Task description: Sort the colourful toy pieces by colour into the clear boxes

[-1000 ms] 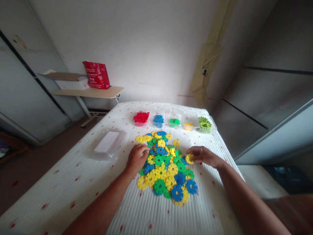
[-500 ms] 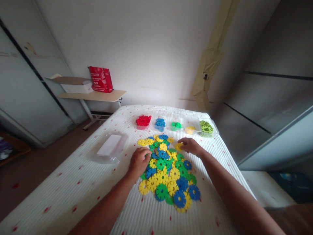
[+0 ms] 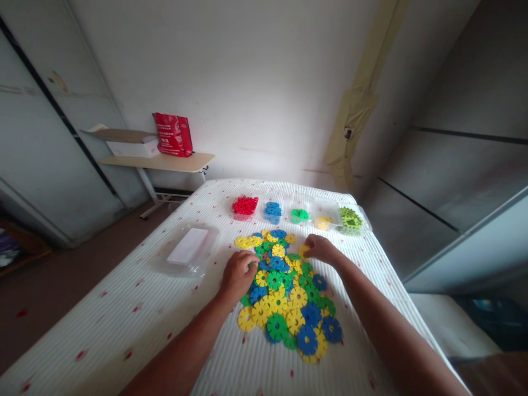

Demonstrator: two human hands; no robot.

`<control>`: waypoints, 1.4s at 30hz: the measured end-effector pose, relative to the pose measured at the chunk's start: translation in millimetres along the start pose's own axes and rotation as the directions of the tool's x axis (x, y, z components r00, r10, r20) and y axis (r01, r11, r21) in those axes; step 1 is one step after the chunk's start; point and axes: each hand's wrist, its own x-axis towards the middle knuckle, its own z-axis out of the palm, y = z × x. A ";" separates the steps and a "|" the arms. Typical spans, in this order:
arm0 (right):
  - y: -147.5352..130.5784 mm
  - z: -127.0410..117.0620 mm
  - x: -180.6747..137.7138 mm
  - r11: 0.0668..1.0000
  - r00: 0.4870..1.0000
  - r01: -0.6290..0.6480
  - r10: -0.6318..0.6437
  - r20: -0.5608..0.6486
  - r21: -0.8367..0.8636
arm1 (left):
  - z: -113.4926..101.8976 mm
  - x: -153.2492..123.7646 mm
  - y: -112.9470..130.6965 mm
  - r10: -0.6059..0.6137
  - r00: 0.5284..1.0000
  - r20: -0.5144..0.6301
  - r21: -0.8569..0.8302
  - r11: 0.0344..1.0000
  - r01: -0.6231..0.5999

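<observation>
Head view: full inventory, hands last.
Slotted discs: many, yellow, blue, green, piled on cover
Tubs: five, clear, holding coloured pieces, beyond pile
Labelled plastic piece: one, clear, left of pile
Cover: one, red-spotted white, beneath these
Desk: one, pale, far left
Bag: one, red, on desk
Box: one, white-brown, beside bag
Wall: one, white, behind
Tape: one, tan, on wall
Socket: one, pale, on tape
Panels: several, grey, both sides
Left hand: one, bare, at pile
Right hand: one, bare, at yellow disc

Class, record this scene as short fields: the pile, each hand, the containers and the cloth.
Pile: yellow, green and blue notched discs, overlapping
Left hand: at the pile's left edge; grip unclear
Right hand: fingers at a yellow disc; grip unclear
Clear containers, left to right: red, blue, green, yellow, light-green pieces
Cloth: white, ribbed, red-specked
</observation>
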 end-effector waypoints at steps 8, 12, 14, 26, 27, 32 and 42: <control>-8.0 -6.4 9.4 0.966 0.998 -0.054 0.049 0.025 0.252 | 0.2 0.2 0.5 -0.012 1.000 0.025 -0.014 1.000 0.012; -19.6 -5.5 26.4 0.926 0.998 -0.068 0.069 0.009 0.371 | -0.9 0.9 2.2 -0.018 1.000 0.013 -0.012 1.000 0.018; -25.0 -0.6 35.6 0.916 0.996 -0.090 0.087 0.026 0.392 | -0.7 1.0 2.1 -0.019 1.000 0.007 -0.011 1.000 0.019; -25.5 11.8 44.4 0.929 0.989 -0.133 0.103 0.106 0.344 | 0.6 -0.1 -0.9 -0.020 1.000 0.006 -0.023 1.000 0.020; -24.3 11.4 42.0 0.929 0.990 -0.126 0.097 0.099 0.349 | 0.3 0.0 -0.4 -0.023 1.000 0.006 -0.023 0.999 0.023; -17.8 12.7 31.1 0.933 0.998 -0.066 0.059 0.032 0.354 | 0.3 0.2 0.1 -0.020 1.000 0.008 -0.023 1.000 0.020; -5.2 -1.9 -0.1 0.905 0.999 0.044 -0.039 -0.020 0.424 | 1.7 -0.1 -1.6 -0.004 1.000 0.014 0.000 1.000 0.004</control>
